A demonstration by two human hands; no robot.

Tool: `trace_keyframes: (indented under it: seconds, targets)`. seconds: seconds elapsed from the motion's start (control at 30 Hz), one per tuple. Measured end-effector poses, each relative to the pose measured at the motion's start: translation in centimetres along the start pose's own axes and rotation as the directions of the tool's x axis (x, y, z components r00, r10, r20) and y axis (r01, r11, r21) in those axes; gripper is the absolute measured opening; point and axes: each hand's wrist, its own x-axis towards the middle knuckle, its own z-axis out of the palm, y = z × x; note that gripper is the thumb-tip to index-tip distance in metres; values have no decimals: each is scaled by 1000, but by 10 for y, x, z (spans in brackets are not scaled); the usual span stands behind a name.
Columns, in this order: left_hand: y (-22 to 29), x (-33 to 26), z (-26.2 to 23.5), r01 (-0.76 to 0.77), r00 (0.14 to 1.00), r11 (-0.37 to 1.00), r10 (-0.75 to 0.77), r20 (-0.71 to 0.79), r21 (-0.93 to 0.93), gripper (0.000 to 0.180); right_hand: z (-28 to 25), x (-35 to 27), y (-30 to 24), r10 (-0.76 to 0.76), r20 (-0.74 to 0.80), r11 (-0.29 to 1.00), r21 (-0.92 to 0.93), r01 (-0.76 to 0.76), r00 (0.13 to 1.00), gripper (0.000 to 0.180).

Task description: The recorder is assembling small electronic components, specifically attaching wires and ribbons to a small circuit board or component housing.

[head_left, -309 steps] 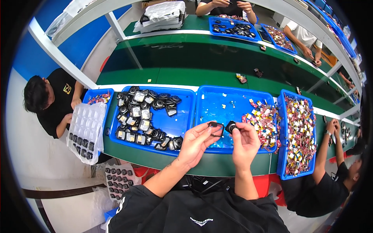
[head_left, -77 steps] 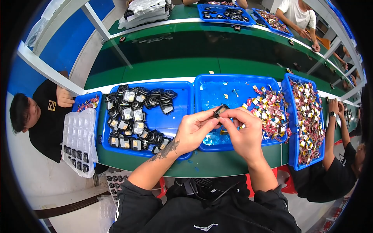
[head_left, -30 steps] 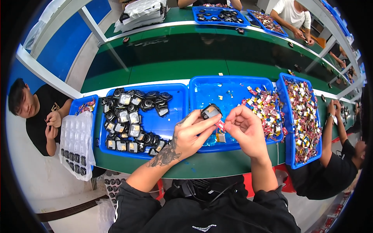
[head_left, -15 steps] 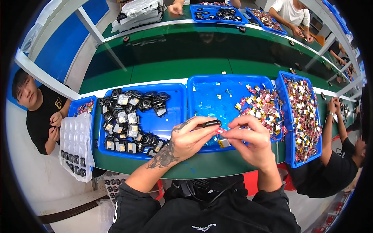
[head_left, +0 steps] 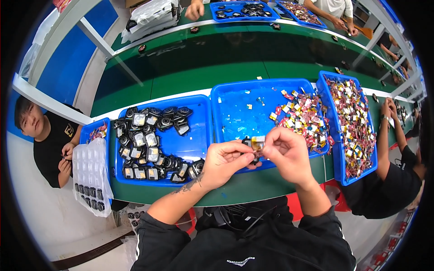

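Above the near edge of the blue tray, my two hands meet. My left hand (head_left: 227, 163) is closed, thumb and fingers pinching a small black plastic housing (head_left: 247, 142), mostly hidden behind the fingers. My right hand (head_left: 289, 151) pinches a small pouch battery (head_left: 258, 141) with a silver-white face, yellowish tape and thin reddish wires. The battery lies against the housing, and the fingertips of both hands nearly touch. Behind my right hand is a heap of similar wired batteries (head_left: 304, 118); left of my left hand lie many black housings (head_left: 140, 140).
A blue tray (head_left: 199, 122) carries the housings; another blue tray (head_left: 235, 108) has loose bits of film. A third tray (head_left: 334, 135) stands tilted at the right. White blister trays (head_left: 90, 160) rest at the left, beside a seated co-worker (head_left: 54, 149). A green conveyor (head_left: 203, 77) runs behind.
The housing in my left hand has been turned from edge-on, and the battery has risen against it. The view has shifted slightly. A dark piece has appeared on the far ledge.
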Motion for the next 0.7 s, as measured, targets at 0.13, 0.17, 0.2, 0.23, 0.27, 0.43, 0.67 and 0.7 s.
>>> trace_keyframes:
  seconds: [0.13, 0.17, 0.2, 0.23, 0.27, 0.43, 0.67, 0.7]
  targets:
    - [-8, 2, 5, -82, 990, 987, 97, -107, 136, 16, 19, -10, 21, 260, -215, 918, 359, -172, 941, 15]
    - [-9, 2, 6, -102, 979, 965, 141, -149, 240, 15, 24, -12, 26, 305, -271, 884, 437, -165, 913, 16]
    - [-9, 3, 6, -116, 964, 932, 189, -186, 342, 14, 28, -12, 28, 291, -318, 901, 409, -147, 902, 18]
    - [-7, 2, 6, -117, 964, 933, 189, -189, 340, 14, 30, -11, 28, 293, -316, 901, 408, -150, 903, 18]
    - [-5, 3, 6, -83, 963, 924, 170, -208, 373, 13, 30, -9, 28, 303, -329, 898, 414, -152, 894, 18]
    - [2, 2, 7, -22, 955, 924, 132, -264, 382, 12, 31, -10, 25, 337, -273, 862, 473, -180, 901, 12]
    - [0, 3, 7, -25, 961, 944, 114, -252, 328, 26, 30, -12, 24, 71, -390, 997, 9, -73, 918, 20]
    - [-2, 3, 8, -30, 959, 944, 119, -257, 328, 26, 31, -11, 24, 70, -383, 997, 7, -72, 921, 20]
